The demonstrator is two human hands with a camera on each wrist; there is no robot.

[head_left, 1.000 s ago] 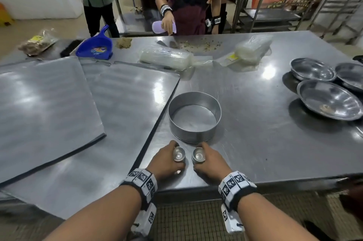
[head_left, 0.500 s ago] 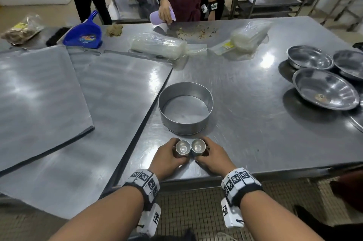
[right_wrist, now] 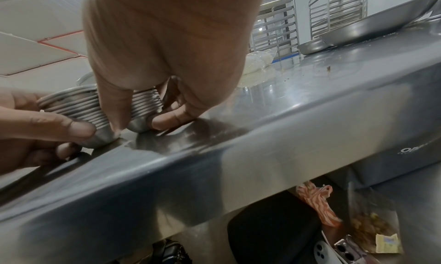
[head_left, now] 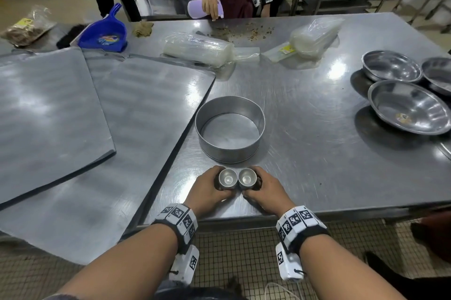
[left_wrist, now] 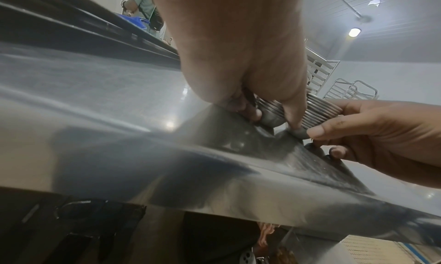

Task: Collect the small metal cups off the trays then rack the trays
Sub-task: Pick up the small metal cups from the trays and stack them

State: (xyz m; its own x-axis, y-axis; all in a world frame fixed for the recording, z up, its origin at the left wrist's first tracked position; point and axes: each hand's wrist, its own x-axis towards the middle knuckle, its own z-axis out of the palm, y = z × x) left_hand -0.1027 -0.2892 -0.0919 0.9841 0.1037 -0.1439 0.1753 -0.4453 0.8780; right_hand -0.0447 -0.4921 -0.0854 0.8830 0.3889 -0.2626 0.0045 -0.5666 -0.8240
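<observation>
Lower centre of the head view: the left hand (head_left: 207,189) and right hand (head_left: 264,192) sit side by side near the front edge of the steel bench (head_left: 317,153). Each hand grips a stack of small metal cups. The left stack (head_left: 227,178) and the right stack (head_left: 247,178) stand upright, rims up, bases on the bench, and appear to touch each other.

Left wrist view: the left stack (left_wrist: 269,111) shows ribbed, nested rims; the left fingers (left_wrist: 292,115) are curled around it, thumb on the near side. Right wrist view: the right stack (right_wrist: 145,106) is held the same way, fingers (right_wrist: 167,119) curled closed round its base, with the left stack (right_wrist: 74,106) just beside it at left of frame.

Just beyond the hands, centre of the head view, stands a round metal tin (head_left: 229,128), open side up. Left half of the frame: two flat trays lie on the bench, the upper tray (head_left: 48,109) overlapping the lower tray (head_left: 136,128), whose near corner overhangs the bench edge.

Right edge: three steel bowls (head_left: 410,109). Upper left: a blue dustpan (head_left: 105,31). Upper centre: two plastic-wrapped rolls (head_left: 197,48) and scattered crumbs (head_left: 244,31). Another person's hand (head_left: 211,3) holds a lilac scraper at the far edge
</observation>
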